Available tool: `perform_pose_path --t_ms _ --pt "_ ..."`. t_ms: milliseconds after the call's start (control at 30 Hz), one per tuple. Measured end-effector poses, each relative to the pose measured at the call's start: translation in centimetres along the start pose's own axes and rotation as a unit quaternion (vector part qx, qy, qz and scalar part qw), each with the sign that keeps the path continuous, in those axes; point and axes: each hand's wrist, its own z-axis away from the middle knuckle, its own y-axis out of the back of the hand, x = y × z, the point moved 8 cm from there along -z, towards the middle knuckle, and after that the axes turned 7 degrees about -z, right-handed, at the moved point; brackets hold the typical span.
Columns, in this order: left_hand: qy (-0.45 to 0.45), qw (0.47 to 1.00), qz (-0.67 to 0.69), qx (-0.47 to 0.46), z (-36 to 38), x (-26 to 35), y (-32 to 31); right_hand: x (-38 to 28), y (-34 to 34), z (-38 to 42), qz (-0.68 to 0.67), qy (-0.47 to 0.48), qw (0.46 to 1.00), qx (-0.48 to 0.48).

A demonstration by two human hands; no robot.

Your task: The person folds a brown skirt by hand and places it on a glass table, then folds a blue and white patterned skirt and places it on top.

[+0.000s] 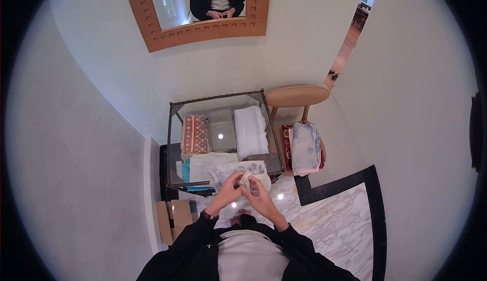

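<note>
In front of my body, both hands come together on a small cream cloth (247, 179). My left hand (230, 192) pinches its left side, with a dark band around the wrist. On the other side, the fingers of my right hand (261, 199) close on the same cloth. The cloth is bunched between the fingertips, and I cannot make out its exact kind. Just beyond the hands, a grey-and-white patterned folded cloth (223, 171) lies at the near edge of the glass-topped table (221, 135).
On the table are a patterned orange stack (195, 135), white folded fabric (251, 131), pale cloth (213, 165) and a turquoise piece (186, 172). A chair (298, 96) holds folded fabrics (306, 146) at right. A cardboard box (181, 214) stands lower left; a framed mirror (208, 29) hangs above.
</note>
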Motion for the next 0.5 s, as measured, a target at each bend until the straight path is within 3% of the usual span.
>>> perform_pose_path --t_ms 67,167,267,367,467,500 --pt "-0.068 0.997 -0.039 -0.021 0.1 0.2 -0.9 0.5 0.5 0.2 -0.034 -0.013 0.998 0.044" --pt "0.102 0.976 0.174 -0.085 0.1 -0.9 -2.5 3.0 1.9 0.1 -0.077 -0.065 0.993 0.057" --pt "0.100 0.991 0.068 -0.059 -0.5 0.1 -1.8 4.1 3.6 0.3 -0.088 -0.071 0.993 0.041" --pt "-0.144 0.976 -0.159 0.019 -0.8 8.2 -1.4 2.9 3.4 0.3 -0.092 -0.022 0.996 0.006" --pt "-0.216 0.932 -0.253 -0.148 -1.3 6.4 -3.4 0.4 2.9 0.8 -0.050 -0.005 0.998 -0.033" --pt "-0.185 0.937 -0.237 -0.179 -1.7 5.1 -3.5 -0.6 2.8 0.8 -0.038 0.009 0.999 -0.036"
